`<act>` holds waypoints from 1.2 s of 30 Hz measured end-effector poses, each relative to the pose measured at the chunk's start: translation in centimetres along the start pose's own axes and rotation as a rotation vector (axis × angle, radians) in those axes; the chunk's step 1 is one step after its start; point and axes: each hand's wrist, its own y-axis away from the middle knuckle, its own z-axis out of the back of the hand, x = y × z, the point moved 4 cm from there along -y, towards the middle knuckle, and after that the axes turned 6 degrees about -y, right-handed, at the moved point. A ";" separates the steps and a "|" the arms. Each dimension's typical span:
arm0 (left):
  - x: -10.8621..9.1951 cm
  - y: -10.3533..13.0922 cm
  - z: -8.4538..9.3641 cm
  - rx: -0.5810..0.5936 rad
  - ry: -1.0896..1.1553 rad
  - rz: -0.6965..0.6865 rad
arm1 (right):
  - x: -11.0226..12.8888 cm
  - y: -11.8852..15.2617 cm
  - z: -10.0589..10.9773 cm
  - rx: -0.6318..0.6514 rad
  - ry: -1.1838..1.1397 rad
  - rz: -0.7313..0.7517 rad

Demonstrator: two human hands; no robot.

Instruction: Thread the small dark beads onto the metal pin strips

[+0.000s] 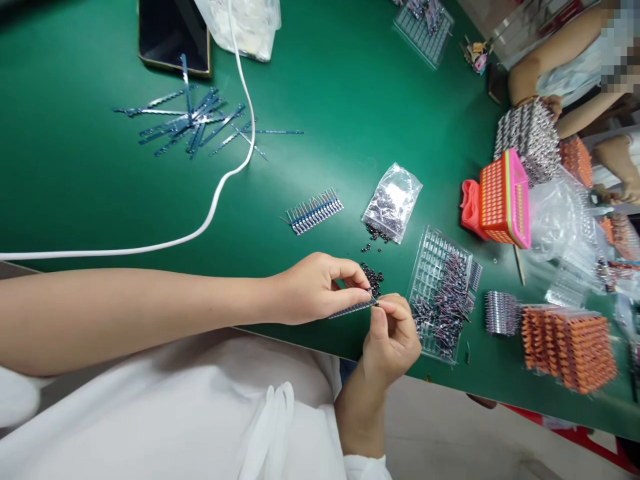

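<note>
My left hand (323, 287) reaches in from the left, thumb and index finger pinched at the end of a dark strip (353, 309) by the table's front edge. Facing it, my right hand (393, 340) pinches something tiny and dark at the same spot; the fingertips nearly meet. Small dark beads (373, 277) lie just behind the fingers. Farther back are a clear bag of beads (393, 202) and a strip lined with wired parts (315, 212). Right of my hands, a clear tray (425, 267) holds a heap of thin wired pieces (447, 303).
A white cable (217, 193) curves across the green table (325, 80) near blue strips (193, 120) and a phone (174, 33). On the right are orange stacks (567, 347), a pink-rimmed basket (505, 200) and another person's arms (555, 53).
</note>
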 end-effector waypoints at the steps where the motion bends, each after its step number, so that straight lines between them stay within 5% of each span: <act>1: 0.0 0.0 0.0 0.001 -0.002 0.003 | 0.0 0.0 0.0 0.000 -0.004 0.002; 27: -0.5 0.0 0.3 0.014 -0.078 -0.020 | 0.0 0.0 0.2 0.026 0.046 -0.014; 36: -0.3 0.0 0.3 0.054 -0.090 0.015 | -0.8 -0.2 0.3 0.132 -0.151 -0.128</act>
